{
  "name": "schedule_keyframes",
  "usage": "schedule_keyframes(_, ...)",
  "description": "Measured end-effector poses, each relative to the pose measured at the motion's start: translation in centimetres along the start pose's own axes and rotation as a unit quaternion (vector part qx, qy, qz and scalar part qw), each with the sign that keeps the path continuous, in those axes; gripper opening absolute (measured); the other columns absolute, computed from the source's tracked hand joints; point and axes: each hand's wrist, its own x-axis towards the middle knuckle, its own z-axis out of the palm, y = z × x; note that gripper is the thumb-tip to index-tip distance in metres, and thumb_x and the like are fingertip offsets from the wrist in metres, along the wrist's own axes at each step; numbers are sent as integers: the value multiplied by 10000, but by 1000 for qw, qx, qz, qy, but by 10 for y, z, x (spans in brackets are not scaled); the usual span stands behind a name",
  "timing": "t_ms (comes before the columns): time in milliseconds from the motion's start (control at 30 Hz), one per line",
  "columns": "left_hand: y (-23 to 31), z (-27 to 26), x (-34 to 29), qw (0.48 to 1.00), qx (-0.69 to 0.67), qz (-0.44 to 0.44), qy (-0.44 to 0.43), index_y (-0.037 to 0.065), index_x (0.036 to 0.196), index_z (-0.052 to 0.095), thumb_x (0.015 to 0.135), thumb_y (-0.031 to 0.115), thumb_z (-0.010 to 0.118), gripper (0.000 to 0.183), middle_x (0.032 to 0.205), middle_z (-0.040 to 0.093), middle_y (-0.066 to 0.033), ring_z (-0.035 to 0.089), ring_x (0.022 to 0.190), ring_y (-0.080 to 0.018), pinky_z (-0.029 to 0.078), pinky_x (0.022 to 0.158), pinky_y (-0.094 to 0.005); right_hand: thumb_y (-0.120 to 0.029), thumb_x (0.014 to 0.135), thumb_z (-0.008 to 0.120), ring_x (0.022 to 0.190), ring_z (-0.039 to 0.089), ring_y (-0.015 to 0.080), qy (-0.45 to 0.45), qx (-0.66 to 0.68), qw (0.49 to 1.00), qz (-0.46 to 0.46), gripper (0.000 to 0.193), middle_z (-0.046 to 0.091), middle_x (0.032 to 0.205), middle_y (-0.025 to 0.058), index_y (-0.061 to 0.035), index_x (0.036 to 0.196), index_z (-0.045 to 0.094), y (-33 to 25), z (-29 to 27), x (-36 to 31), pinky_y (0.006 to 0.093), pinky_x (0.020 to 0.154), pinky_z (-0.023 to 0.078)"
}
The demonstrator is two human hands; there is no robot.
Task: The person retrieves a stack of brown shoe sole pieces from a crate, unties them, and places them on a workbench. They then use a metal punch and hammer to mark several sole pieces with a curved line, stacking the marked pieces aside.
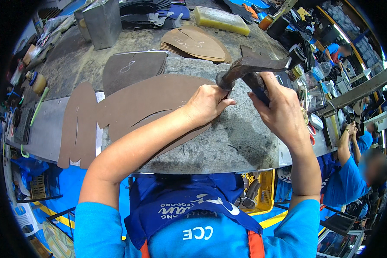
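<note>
My right hand (286,109) grips a hammer (249,66) by its dark handle. The hammer's round striking face is right above my left hand (208,103), whose fingers are closed at the far right edge of a brown leather piece (146,96). Whatever those fingers pinch is mostly hidden by the hand and the hammer head. The leather, with a curved slit in it, lies partly on a worn grey slab (245,146), and my left forearm crosses over it. At its left is a narrower brown leather piece (78,129) with a slit.
Beyond are stacked dark leather pieces (131,71), stacked tan pieces (193,43), a yellowish block (221,20) and a metal container (101,26). Red-handled scissors (311,135) lie at the right among clutter. A yellow crate (268,193) stands below the table edge. A co-worker (348,180) sits at right.
</note>
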Motion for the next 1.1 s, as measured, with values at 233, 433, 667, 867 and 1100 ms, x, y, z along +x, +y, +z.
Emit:
schedule_keyframes(233,-3,-7,2,959,-142,-244,-12,-24,779,545,827,150,605,189,621,577,-101,565,584,-119,454,532,-291,-34,752,627,539,581,239,257,104,961,15,275,562,682,160,-37,989,488,0,-18,5,305,513,455)
schedule_keyframes(433,2,-6,-4,1000,-3,7,-10,-17,774,537,792,147,622,186,663,582,-174,600,613,-279,465,565,-351,-57,719,620,685,570,384,-1,0,1000,19,341,569,714,204,-56,1018,455,-4,0,-3,419,560,443)
schedule_keyframes(667,-5,-14,-1,937,-227,-263,-30,-24,785,521,861,158,549,200,650,603,-88,618,612,-125,504,544,-268,-48,756,653,593,529,88,219,101,970,37,330,583,721,66,-34,1047,496,-4,-20,-1,233,538,430)
schedule_keyframes(867,-1,-17,-2,932,-239,-271,-36,-13,772,501,879,159,533,205,685,601,-71,596,621,-98,505,561,-244,-80,761,681,485,530,52,341,196,919,5,258,576,646,21,-37,947,507,-6,-40,-3,168,428,412)
schedule_keyframes(1100,-4,-8,-7,998,-59,-29,-9,-21,739,516,807,159,609,214,599,549,-161,572,550,-273,452,516,-340,-29,762,657,560,573,97,312,129,940,56,261,605,708,52,-30,982,517,-5,-24,-11,243,467,442)
